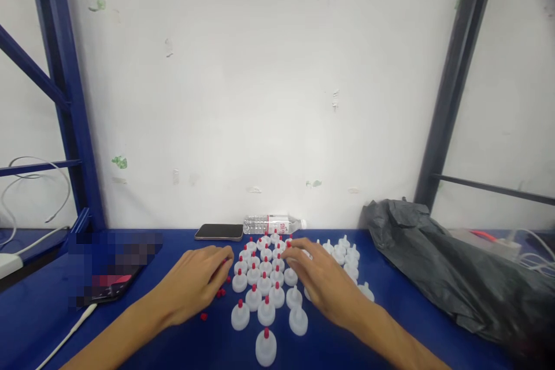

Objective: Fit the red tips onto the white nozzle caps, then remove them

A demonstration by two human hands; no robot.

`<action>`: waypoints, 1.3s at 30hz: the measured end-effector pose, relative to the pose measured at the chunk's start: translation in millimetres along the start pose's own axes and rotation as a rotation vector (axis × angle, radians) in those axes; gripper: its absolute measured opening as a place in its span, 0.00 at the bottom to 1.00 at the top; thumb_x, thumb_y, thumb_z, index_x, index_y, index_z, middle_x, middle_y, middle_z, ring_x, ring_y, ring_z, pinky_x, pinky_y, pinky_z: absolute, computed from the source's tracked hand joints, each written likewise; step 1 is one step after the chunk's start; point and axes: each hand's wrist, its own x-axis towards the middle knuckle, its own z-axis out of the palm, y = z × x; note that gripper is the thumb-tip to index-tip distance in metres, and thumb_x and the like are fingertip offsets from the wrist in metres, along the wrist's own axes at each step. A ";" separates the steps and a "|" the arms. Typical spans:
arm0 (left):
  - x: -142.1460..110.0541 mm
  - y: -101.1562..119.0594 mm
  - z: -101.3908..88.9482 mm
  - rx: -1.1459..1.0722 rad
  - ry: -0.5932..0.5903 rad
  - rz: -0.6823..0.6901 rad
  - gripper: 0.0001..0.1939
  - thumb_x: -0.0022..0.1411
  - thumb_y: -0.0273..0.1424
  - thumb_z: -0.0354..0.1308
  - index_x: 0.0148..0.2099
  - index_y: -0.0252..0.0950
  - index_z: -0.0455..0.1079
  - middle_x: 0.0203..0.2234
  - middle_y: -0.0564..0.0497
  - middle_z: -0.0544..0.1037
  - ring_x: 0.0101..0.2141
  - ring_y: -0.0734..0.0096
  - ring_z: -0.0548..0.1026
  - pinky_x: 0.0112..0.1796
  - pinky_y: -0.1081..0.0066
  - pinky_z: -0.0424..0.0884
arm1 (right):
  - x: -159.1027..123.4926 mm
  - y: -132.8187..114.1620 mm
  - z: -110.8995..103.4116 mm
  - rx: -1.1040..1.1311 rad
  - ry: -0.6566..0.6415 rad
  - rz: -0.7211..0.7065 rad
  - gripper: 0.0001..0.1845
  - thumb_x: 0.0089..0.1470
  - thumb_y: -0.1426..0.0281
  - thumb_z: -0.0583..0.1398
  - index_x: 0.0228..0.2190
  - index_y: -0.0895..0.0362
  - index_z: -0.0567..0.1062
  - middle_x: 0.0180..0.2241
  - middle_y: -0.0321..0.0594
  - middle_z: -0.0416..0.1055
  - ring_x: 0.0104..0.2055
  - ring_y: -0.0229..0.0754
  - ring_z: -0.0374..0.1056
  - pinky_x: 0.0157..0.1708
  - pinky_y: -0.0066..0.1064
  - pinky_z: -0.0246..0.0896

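Note:
Rows of white, round-based nozzle caps stand upright on the blue table, many with small red tip caps on their spouts. My left hand is left of the rows, thumb and forefinger pinched, with a bit of red showing between them. Just below its fingers lie loose red tip caps, and another lies nearer to me. Over the right part of the rows is my right hand, fingers bent and closed at a red tip on a spout; its grip is partly hidden. Several nozzle caps on the right have bare spouts.
A phone and a clear plastic bottle lie along the wall. Dark grey plastic sheeting covers the right side. At left are a partly blurred device with a white cable and a blue metal frame.

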 end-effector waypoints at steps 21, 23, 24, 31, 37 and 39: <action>-10.2 13.4 9.9 -0.664 0.180 -0.104 0.23 0.70 0.43 0.32 0.23 0.40 0.41 0.16 0.58 0.48 0.19 0.73 0.49 0.22 0.68 0.50 | 0.6 0.5 6.7 -0.076 0.101 -0.149 0.11 0.64 0.76 0.52 0.43 0.56 0.72 0.40 0.44 0.74 0.44 0.44 0.69 0.44 0.38 0.67; -6.2 0.4 -4.7 -0.411 0.309 -0.100 0.22 0.69 0.41 0.37 0.23 0.39 0.44 0.17 0.58 0.51 0.20 0.73 0.52 0.25 0.67 0.50 | -1.4 22.9 7.9 -0.082 0.107 -0.002 0.11 0.65 0.73 0.52 0.43 0.55 0.73 0.44 0.45 0.73 0.46 0.45 0.69 0.45 0.39 0.66; -3.7 -6.5 -9.6 -0.238 0.319 -0.098 0.21 0.68 0.40 0.39 0.23 0.39 0.48 0.16 0.57 0.55 0.20 0.72 0.55 0.27 0.66 0.51 | -2.4 32.1 8.7 -0.073 0.090 0.063 0.12 0.65 0.72 0.52 0.44 0.54 0.73 0.45 0.44 0.73 0.47 0.45 0.69 0.46 0.39 0.66; 5.8 -36.4 1.4 0.168 -0.074 -0.204 0.10 0.61 0.30 0.44 0.26 0.39 0.59 0.25 0.50 0.75 0.27 0.62 0.69 0.28 0.65 0.49 | -6.0 43.4 14.0 0.029 -0.152 0.090 0.18 0.68 0.69 0.47 0.49 0.50 0.74 0.47 0.40 0.75 0.51 0.45 0.68 0.56 0.45 0.58; 0.8 -37.0 6.2 0.181 -0.165 -0.198 0.07 0.57 0.28 0.47 0.27 0.40 0.62 0.27 0.50 0.77 0.28 0.60 0.72 0.27 0.66 0.49 | -8.5 35.6 10.7 0.052 -0.295 0.113 0.19 0.69 0.67 0.46 0.53 0.47 0.71 0.49 0.36 0.75 0.53 0.46 0.67 0.60 0.49 0.50; 0.0 -38.0 6.1 0.182 -0.178 -0.195 0.07 0.57 0.28 0.47 0.28 0.40 0.63 0.28 0.50 0.78 0.30 0.59 0.73 0.28 0.66 0.50 | -7.8 35.6 8.4 0.027 -0.285 0.106 0.19 0.69 0.68 0.46 0.53 0.47 0.72 0.48 0.36 0.75 0.51 0.44 0.68 0.59 0.46 0.52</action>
